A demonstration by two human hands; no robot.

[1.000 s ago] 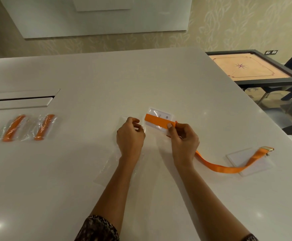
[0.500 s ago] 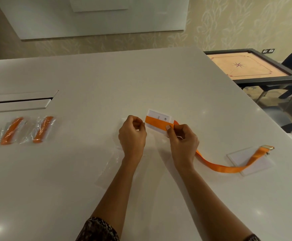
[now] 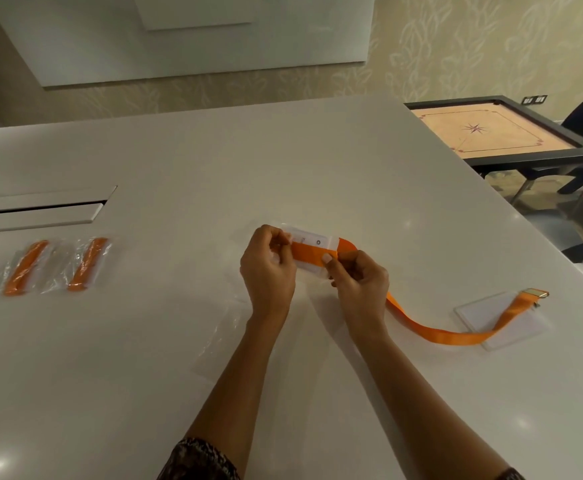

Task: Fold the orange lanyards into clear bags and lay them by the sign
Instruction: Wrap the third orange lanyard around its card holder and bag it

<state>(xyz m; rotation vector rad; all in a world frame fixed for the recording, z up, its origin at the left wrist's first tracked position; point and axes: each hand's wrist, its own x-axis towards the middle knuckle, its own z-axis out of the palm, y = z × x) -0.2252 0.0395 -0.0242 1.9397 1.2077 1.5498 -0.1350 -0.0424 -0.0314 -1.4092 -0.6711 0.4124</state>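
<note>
Lanyard lies pinched between left hand and right hand above the table, tail trailing rightward; each fold should probably stay flat and aligned to fit a bag.

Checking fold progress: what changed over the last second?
Little. The left hand closed in toward the right hand, and less of the orange lanyard shows between them over the white card. Both grips hold. The lanyard's tail lies as before across the clear sleeve; the two bagged lanyards are unmoved.
</note>
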